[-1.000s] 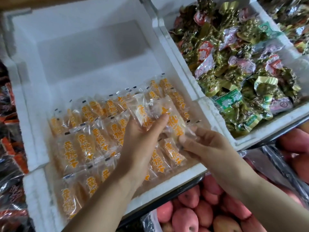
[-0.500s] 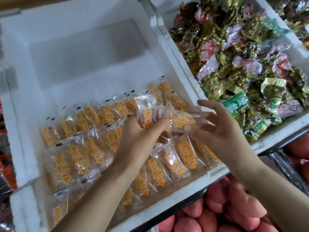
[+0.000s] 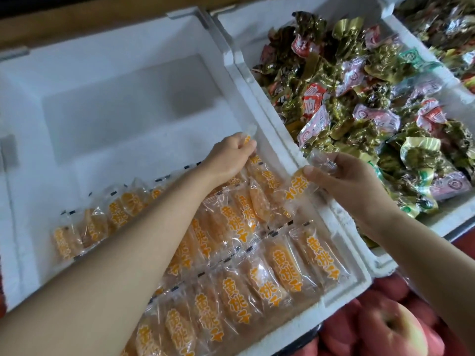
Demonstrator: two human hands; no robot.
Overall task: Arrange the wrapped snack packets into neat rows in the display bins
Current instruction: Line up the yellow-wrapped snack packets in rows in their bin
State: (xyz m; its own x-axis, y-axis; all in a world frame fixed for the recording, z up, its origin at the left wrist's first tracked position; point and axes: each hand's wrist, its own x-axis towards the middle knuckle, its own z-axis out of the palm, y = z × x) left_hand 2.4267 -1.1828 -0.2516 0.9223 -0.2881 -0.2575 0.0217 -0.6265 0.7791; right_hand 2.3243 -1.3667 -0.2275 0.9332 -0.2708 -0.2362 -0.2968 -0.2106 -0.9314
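Note:
A white foam bin (image 3: 110,73) holds several clear packets with orange print, lying in rows (image 3: 277,265) across its near half. My left hand (image 3: 228,158) reaches over the rows to the back row by the bin's right wall and pinches one orange packet (image 3: 247,138) there. My right hand (image 3: 352,181) hovers over the wall between the two bins and holds a second orange packet (image 3: 299,185) by its clear end, the packet hanging towards the rows.
A second foam bin (image 3: 257,80) on the right is heaped with green, gold and pink wrapped snacks (image 3: 372,104). Red apples (image 3: 390,327) lie below the bins at bottom right. The far half of the left bin shows bare white foam.
Both hands held packets together over the middle rows. Now they have parted: my left hand moved up to the back row by the right wall, my right hand drew back over the dividing wall.

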